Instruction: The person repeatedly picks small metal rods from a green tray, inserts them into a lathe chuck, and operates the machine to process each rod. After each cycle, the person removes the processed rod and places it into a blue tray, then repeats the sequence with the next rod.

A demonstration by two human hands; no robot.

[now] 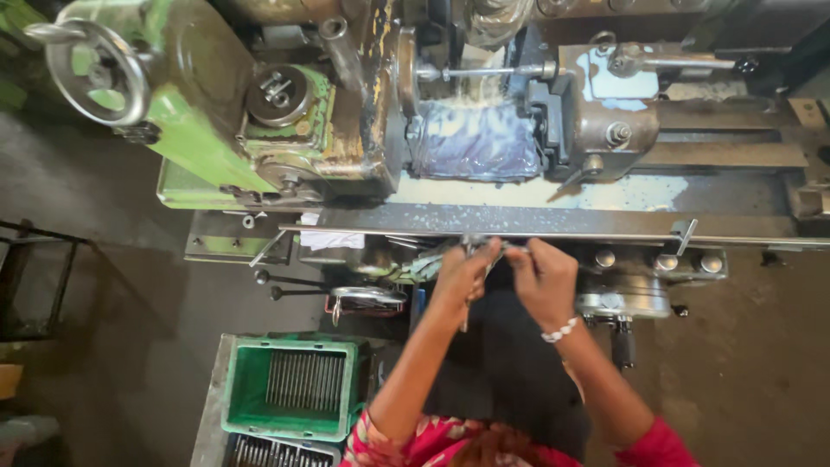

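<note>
Both hands meet close together just below the long steel rail of the lathe [553, 220]. The left hand [462, 275] has its fingers [484, 256] curled round a thin, dull metal rod [468, 298], which sticks out straight below the palm; its upper end is hidden in the grip. The right hand [543, 278], a band of white beads [560, 329] at the wrist, has its fingers folded tight and touching the left hand's, seemingly pinching the same small piece, though what lies between them is too blurred to tell. Above the fingers sits a crumpled sheet of bluish, glossy plastic [477, 140] on the pale, chip-speckled bed, with a slim shiny bar [484, 73] spanning the gap over it. Up and to the left of the fingers bulks the green-painted cast housing [194, 130], chipped and greasy, with a round spoked handwheel [93, 71]. Below and to the left of the fingers, a green plastic crate [244, 389] holds a tidy row of thin grey rods [304, 380], lying parallel. The floor [130, 294] is dark, rough concrete.
</note>
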